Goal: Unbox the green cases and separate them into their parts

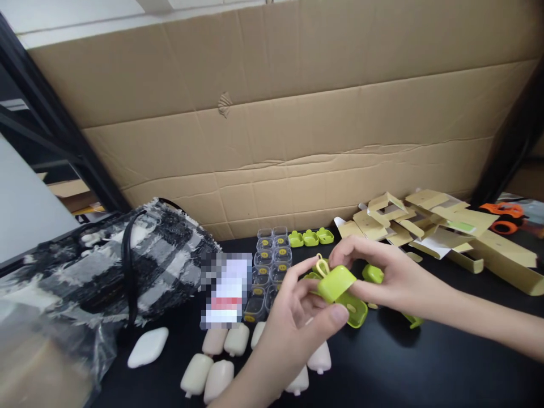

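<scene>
Over the dark table, my left hand [297,326] is closed around a small lime-green plastic case [338,283] with a yellow loop strap [323,267]. My right hand [385,269] grips the case's right side with thumb and fingers. A hollow green piece [357,313] hangs just below; I cannot tell whether it is joined to the case. Behind my right hand lies another green piece [373,274], and a further green part [413,321] shows under my wrist. Several pale rounded cases [219,381] lie below my left hand, some hidden by my forearm.
Clear boxes with yellow stickers [263,258] stand in two columns, beside a row of green trays [310,238]. Unfolded cardboard boxes [442,226] lie at right. A black-and-white bag [170,260], white rounded object [148,347] and plastic bag [51,357] are left. A cardboard sheet [276,124] stands behind.
</scene>
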`<state>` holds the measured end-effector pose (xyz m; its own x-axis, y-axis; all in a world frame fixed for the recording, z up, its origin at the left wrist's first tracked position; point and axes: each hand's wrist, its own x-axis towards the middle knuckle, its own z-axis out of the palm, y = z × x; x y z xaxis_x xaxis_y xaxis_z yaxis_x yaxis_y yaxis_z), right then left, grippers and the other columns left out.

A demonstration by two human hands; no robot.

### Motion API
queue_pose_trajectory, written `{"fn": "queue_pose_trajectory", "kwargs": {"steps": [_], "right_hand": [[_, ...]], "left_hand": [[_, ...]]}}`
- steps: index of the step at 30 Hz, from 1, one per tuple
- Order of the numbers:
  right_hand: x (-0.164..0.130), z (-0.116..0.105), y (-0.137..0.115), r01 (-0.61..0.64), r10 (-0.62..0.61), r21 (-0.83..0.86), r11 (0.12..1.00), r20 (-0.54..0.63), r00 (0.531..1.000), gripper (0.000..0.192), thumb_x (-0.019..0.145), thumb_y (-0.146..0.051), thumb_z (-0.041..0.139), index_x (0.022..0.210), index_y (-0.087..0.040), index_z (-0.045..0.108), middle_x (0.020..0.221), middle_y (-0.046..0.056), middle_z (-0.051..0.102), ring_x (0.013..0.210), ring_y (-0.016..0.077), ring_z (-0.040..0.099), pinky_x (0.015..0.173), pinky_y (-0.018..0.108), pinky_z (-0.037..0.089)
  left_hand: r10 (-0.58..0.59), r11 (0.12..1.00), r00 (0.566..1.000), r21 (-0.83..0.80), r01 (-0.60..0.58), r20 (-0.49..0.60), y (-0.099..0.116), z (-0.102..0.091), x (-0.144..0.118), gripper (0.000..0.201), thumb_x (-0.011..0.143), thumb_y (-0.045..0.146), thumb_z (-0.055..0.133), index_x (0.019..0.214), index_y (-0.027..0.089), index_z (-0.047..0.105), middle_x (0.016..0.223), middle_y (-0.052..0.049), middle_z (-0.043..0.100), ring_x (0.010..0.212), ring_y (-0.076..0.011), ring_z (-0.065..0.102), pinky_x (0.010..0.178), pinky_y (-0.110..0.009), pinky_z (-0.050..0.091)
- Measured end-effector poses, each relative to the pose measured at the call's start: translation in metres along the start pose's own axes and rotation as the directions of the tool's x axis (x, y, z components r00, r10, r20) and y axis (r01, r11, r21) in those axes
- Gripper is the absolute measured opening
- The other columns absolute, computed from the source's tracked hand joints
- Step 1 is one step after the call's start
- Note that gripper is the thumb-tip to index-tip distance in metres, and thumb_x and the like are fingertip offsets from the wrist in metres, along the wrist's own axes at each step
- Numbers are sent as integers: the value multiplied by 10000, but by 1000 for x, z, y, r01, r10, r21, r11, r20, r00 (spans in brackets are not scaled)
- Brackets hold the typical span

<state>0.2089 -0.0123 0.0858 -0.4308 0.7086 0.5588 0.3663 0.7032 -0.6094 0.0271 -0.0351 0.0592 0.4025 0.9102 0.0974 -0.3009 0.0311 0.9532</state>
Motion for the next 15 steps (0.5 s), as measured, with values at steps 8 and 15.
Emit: {"fn": "queue_pose_trajectory", "kwargs": {"steps": [8,15], "right_hand": [[-7,13,5,-36,40,47,998,-71,997,277,788,-156,620,995,-246,460,1012,26,536,939,168,547,800,306,474],[-9,21,8,-140,169,322,936,-66,983,103,795,-248,648,862,-213,579,895,14,519,814,150,538,732,290,475]], "left_hand": [[-42,990,989,-136,22,-144,5,0,3,157,827,292,632,869,184,526,839,-32,699,761,-154,674,716,-299,547],[114,991,965,-37,-127,-235,2,4,-2,176,766,281,696,740,163,568,1032,-45,674,840,-179,685,676,-280,590]]}}
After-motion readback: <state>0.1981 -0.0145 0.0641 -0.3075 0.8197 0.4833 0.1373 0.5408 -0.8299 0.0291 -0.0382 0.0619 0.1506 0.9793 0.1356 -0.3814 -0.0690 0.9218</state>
